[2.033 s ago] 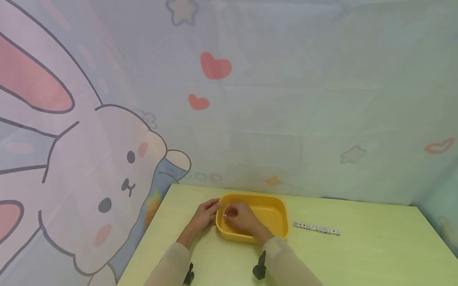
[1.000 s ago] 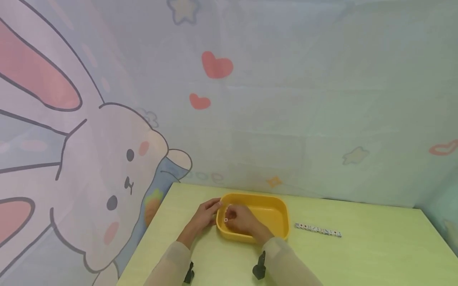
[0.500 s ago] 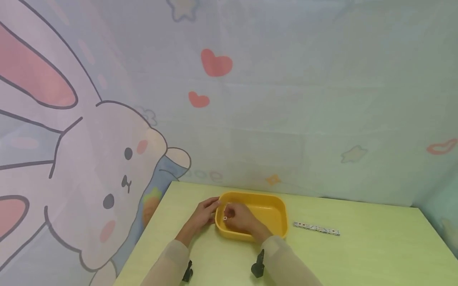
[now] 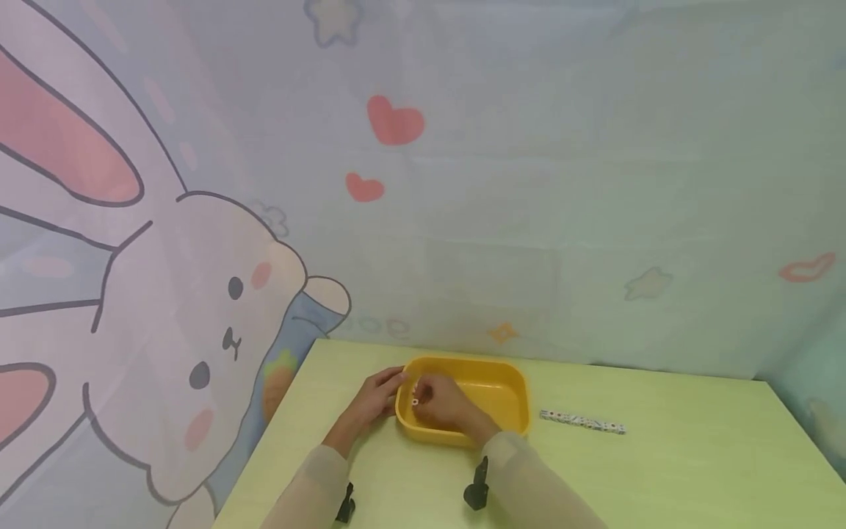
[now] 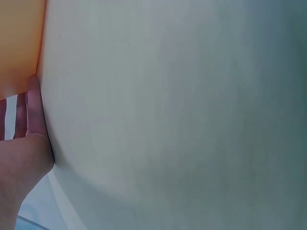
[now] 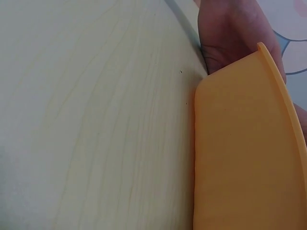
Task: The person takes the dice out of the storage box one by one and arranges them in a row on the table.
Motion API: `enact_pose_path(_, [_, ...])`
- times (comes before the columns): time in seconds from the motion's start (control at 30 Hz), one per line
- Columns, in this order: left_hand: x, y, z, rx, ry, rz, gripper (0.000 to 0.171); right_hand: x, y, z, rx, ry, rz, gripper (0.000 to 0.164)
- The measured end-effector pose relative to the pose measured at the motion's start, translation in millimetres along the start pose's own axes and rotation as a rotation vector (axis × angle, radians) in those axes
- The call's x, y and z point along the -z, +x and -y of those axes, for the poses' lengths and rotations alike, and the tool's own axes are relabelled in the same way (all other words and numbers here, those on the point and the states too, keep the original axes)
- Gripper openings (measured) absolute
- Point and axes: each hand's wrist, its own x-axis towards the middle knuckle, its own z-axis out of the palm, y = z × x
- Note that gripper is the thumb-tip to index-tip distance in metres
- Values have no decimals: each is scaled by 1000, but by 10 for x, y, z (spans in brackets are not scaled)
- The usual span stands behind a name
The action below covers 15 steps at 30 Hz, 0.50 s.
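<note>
A yellow tray [image 4: 492,435] stands on the pale table. At its left end is my left hand [image 4: 375,397], its fingertips right at the rim. The left wrist view shows straight fingers [image 5: 33,103] touching the tray's outer wall. Inside the tray, my right hand [image 4: 446,402] has bent fingers around small white dice near the left wall. One die [image 4: 415,402], with a red dot facing up, shows beside the fingertips; the hand hides most of the others. The right wrist view has the tray's outer side [image 6: 244,148], with the left hand behind its corner.
A straight row of several white dice [image 4: 583,422] with coloured dots lies on the table right of the tray. Behind the table hangs a cloth [image 4: 502,220] printed with a rabbit, hearts and stars. Black wrist mounts [image 4: 477,488] sit under the sleeves.
The red-dotted die at my right fingertips has shifted slightly towards me since the earliest frame. The left hand, tray and dice row stay put; the head view wobbles a little.
</note>
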Motion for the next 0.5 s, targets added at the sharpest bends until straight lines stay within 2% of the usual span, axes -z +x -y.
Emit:
enact_pose_path(0.27, [-8, 9, -5, 12, 2, 16, 56, 88, -23, 67, -34, -8, -2, 10])
enact_pose_path(0.5, [-6, 5, -12, 27, 19, -2, 59, 374, -144, 203, 28, -34, 45, 7])
